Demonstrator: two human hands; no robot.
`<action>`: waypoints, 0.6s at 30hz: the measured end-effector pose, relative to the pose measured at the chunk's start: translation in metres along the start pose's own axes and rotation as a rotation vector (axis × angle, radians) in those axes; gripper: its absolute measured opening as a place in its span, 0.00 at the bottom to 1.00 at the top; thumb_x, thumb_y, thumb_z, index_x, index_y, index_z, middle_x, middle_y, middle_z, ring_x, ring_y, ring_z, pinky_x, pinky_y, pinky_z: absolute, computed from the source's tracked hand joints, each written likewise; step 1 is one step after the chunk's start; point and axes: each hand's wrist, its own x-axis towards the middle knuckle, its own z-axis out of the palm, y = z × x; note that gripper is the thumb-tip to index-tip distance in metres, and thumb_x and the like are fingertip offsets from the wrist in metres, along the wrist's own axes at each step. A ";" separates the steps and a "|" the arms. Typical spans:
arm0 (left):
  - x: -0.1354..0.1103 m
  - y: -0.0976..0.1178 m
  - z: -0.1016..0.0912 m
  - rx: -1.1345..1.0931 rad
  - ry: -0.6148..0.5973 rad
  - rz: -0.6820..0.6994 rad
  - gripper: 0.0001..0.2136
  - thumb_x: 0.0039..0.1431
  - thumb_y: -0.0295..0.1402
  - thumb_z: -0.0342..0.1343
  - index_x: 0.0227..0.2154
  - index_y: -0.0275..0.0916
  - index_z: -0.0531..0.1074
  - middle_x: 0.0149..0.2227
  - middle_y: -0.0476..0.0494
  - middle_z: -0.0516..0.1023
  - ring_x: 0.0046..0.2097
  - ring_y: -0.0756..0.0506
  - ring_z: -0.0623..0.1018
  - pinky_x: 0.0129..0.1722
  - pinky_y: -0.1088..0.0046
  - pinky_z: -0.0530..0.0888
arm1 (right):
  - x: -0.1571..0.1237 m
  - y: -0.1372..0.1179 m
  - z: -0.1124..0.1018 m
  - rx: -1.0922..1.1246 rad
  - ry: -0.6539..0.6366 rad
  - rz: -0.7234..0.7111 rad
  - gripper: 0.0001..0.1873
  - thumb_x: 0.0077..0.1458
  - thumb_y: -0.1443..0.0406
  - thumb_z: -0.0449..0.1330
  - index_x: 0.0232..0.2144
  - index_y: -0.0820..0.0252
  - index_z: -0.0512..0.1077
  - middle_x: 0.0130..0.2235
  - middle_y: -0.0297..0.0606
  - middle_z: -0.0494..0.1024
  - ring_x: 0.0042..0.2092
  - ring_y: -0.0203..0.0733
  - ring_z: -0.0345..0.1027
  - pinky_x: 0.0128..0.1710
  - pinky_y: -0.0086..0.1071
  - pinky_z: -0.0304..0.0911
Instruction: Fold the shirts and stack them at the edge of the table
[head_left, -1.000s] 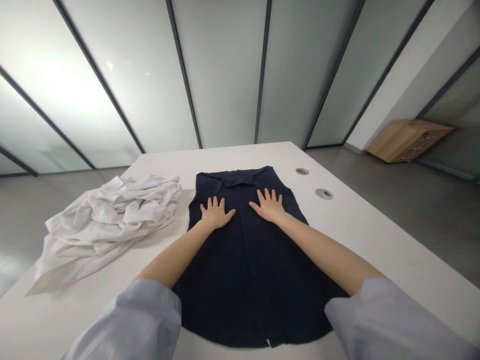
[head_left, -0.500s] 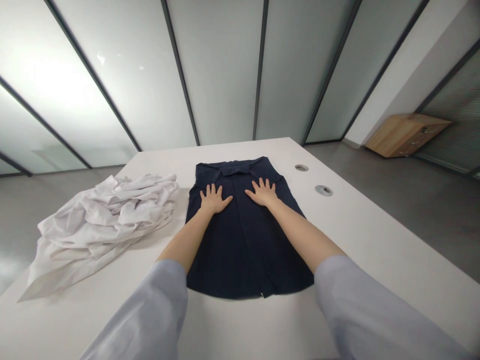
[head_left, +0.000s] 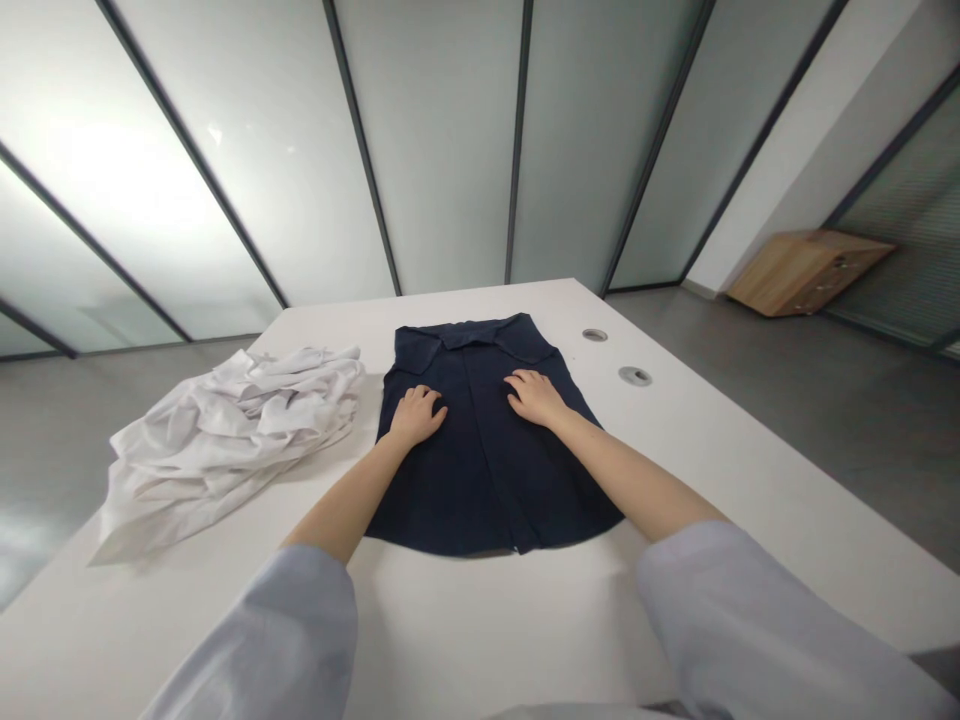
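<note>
Spread over the white table is a dark navy garment (head_left: 480, 460), with a lengthwise line down its middle and a curved lower edge towards me. Its far end has folded-in flaps; whether it is a shirt or a skirt I cannot tell. My left hand (head_left: 417, 414) rests on its left half, fingers slightly bent and thumb apart. On the right half lies my right hand (head_left: 537, 398), fingers loosely curved over the cloth. Neither hand visibly pinches the fabric. To the left is a rumpled heap of white cloth (head_left: 240, 430).
The white table (head_left: 750, 510) has two round cable grommets, one farther back (head_left: 595, 335) and one nearer (head_left: 635, 376). Behind stands a frosted glass partition (head_left: 450, 150) with dark frames. A wooden cabinet (head_left: 787, 275) is on the floor at the right.
Both hands have slid slightly towards me over the garment, and their spread fingers have drawn closer together and bent. The garment's near edge appears higher in view.
</note>
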 end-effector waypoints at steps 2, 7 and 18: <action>-0.015 0.001 -0.005 -0.002 -0.007 -0.006 0.16 0.62 0.41 0.48 0.47 0.42 0.72 0.50 0.40 0.71 0.54 0.40 0.69 0.54 0.64 0.67 | -0.018 -0.003 -0.007 -0.017 -0.031 -0.033 0.20 0.62 0.63 0.50 0.54 0.60 0.69 0.54 0.48 0.70 0.55 0.51 0.61 0.53 0.41 0.58; -0.051 0.009 -0.013 -0.003 -0.046 0.017 0.13 0.62 0.40 0.50 0.44 0.42 0.73 0.48 0.41 0.73 0.51 0.41 0.72 0.53 0.66 0.68 | -0.056 -0.010 -0.020 -0.012 -0.075 -0.066 0.14 0.61 0.63 0.52 0.45 0.60 0.73 0.45 0.45 0.74 0.48 0.48 0.66 0.50 0.37 0.60; -0.078 0.008 -0.001 -0.096 -0.016 0.061 0.22 0.67 0.40 0.39 0.55 0.36 0.68 0.62 0.39 0.66 0.63 0.44 0.64 0.62 0.66 0.59 | -0.086 -0.007 0.001 0.157 -0.002 -0.020 0.21 0.63 0.60 0.51 0.55 0.62 0.70 0.56 0.47 0.67 0.54 0.47 0.66 0.56 0.35 0.60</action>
